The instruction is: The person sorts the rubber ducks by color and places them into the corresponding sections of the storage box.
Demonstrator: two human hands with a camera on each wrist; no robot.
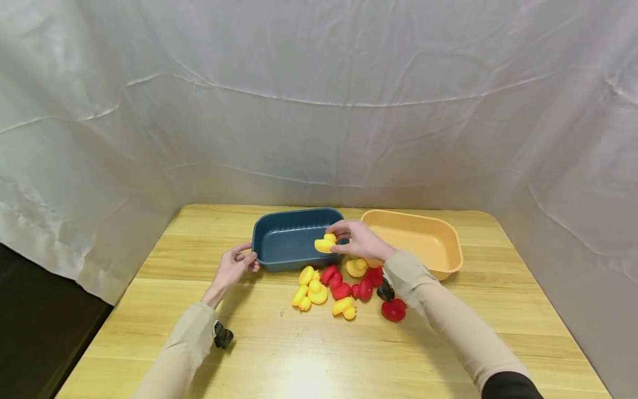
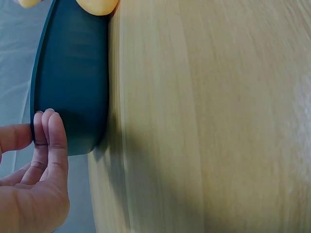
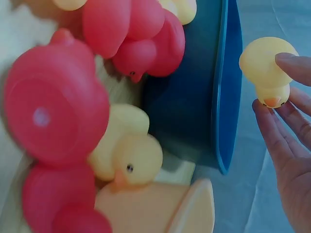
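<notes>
A yellow rubber duck [image 1: 325,244] is pinched between the thumb and fingers of my right hand [image 1: 363,239], above the right end of the dark blue tub [image 1: 289,266]. In the right wrist view the held duck [image 3: 265,63] hangs head down past the tub's rim. My left hand [image 1: 234,266] grips the tub's left end, thumb on one side of the rim and fingers on the other, as the left wrist view shows. In front of the tub lie several yellow ducks [image 1: 318,292] and several red ducks [image 1: 365,289], some on their sides.
A pale orange tub [image 1: 438,244] stands to the right of the blue one, partly behind my right forearm. One yellow duck [image 1: 356,267] sits at its near left corner. A red duck [image 1: 394,310] lies nearest my right sleeve. Grey sheeting [image 1: 319,138] hangs behind the wooden table [image 1: 269,354].
</notes>
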